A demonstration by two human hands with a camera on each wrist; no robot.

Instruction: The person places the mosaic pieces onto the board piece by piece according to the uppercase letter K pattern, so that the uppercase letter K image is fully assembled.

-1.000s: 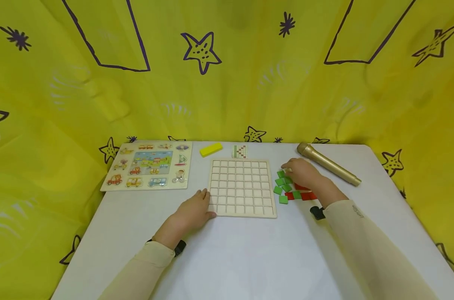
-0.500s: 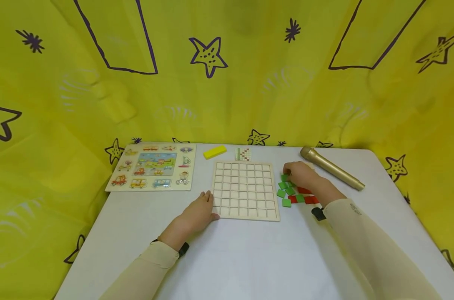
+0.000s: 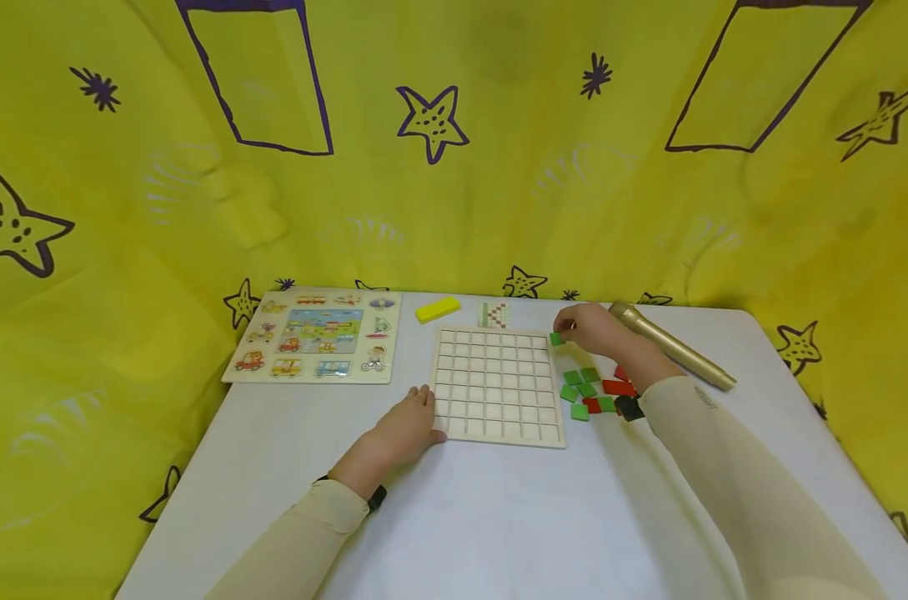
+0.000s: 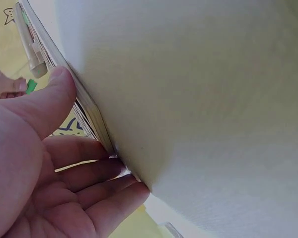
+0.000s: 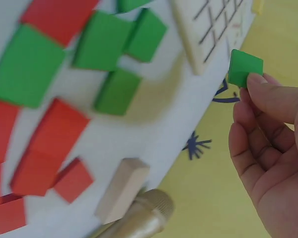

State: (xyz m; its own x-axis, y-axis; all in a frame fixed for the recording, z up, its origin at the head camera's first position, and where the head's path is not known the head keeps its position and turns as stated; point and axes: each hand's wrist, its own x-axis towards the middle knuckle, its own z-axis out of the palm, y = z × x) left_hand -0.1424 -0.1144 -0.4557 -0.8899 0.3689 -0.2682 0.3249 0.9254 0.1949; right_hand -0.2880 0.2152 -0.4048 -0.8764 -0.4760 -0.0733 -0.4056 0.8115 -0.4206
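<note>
A pale wooden grid board (image 3: 499,385) with square recesses lies on the white table. My left hand (image 3: 404,427) rests at its near left corner, with the thumb against the near edge and extended fingers touching the left side; the left wrist view shows this hand (image 4: 64,153) close up. My right hand (image 3: 592,327) pinches a green square tile (image 3: 558,338) between thumb and fingers just beyond the board's far right corner. In the right wrist view the held green tile (image 5: 245,68) is raised off the table. Loose green tiles (image 3: 579,377) and red tiles (image 3: 619,387) lie right of the board.
A picture puzzle board (image 3: 314,337) lies at the back left. A yellow block (image 3: 438,309) and a small pattern card (image 3: 494,314) sit behind the grid board. At the back right lies a gold microphone (image 3: 679,348), with a pale wooden block (image 5: 122,191) beside it.
My right hand has lifted a green tile from the pile and carried it left and away from me, towards the board's far right corner. My left hand keeps its place on the board.
</note>
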